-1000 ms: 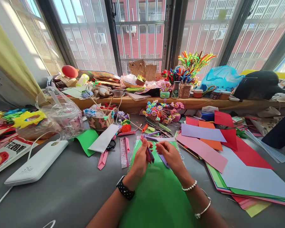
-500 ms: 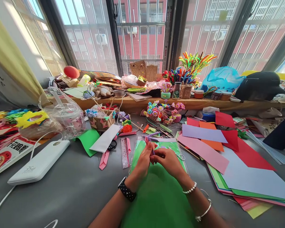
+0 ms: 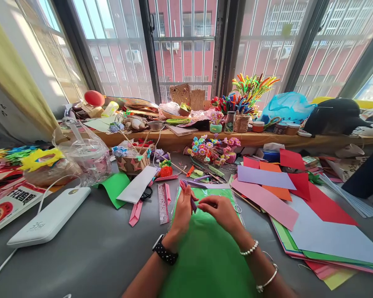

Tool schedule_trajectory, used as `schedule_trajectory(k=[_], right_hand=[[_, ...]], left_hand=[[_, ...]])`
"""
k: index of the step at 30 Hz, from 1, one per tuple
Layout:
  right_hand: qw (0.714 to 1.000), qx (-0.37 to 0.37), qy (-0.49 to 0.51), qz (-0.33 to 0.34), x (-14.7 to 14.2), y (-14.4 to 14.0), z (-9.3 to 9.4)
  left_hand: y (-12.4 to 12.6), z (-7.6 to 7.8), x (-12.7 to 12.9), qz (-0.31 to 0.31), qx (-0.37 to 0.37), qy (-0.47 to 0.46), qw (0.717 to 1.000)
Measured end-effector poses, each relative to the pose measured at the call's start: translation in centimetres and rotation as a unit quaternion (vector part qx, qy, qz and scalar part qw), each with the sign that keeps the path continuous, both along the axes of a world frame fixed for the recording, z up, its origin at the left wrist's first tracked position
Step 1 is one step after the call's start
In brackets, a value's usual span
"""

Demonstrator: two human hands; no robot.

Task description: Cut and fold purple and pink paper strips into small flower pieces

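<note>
My left hand is closed round a small bundle of folded pink and purple paper, held upright above the green sheet. Part of the bundle is hidden behind the fingers. Just to the right is my right hand, its thumb and fingers pinched together close to the paper's edge. Whatever lies between those fingertips is too small to make out. A lilac paper strip lies behind the hands, across the top of the green sheet.
A ruler, pink folded strips and a white power bank lie to the left. Coloured paper sheets are stacked at right. Crocheted flowers, a decorated basket and craft tools stand or lie behind.
My left hand has moved slightly left with the folded paper and turned it. The right fingers have come away from the bundle, leaving a small gap. The view has tilted a little.
</note>
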State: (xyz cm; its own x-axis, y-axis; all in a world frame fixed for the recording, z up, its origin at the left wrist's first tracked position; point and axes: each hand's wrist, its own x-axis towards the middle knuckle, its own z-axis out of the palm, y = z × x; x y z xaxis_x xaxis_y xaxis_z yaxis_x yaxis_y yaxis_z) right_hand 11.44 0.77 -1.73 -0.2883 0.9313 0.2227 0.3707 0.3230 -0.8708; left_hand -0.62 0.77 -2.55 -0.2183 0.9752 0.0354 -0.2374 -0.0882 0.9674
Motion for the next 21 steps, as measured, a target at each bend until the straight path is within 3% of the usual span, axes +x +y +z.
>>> schedule_trajectory(k=[4, 7, 12, 18, 21], right_hand=[[0.996, -0.002, 0.012, -0.083, 2.2, 1.3, -0.3], [0.994, -0.006, 0.0, -0.106, 3.4, 2.0, -0.6], [0.972, 0.018, -0.175, -0.156, 3.9, 2.0, -0.6], [0.949, 0.031, -0.268, -0.162, 3.2, 1.9, -1.8], [0.947, 0.04, -0.274, -0.162, 2.9, 1.9, -2.2]], left_hand=[[0.9, 0.4, -1.9, 0.02, 0.016, -0.055, 0.998], [1.3, 0.9, -3.0, 0.011, 0.021, -0.106, 0.994], [1.3, 1.6, -3.6, -0.014, 0.018, -0.144, 0.989], [1.2, 2.6, -4.2, -0.001, 0.017, -0.078, 0.997], [1.6, 3.3, -5.5, 0.085, 0.063, 0.007, 0.994]])
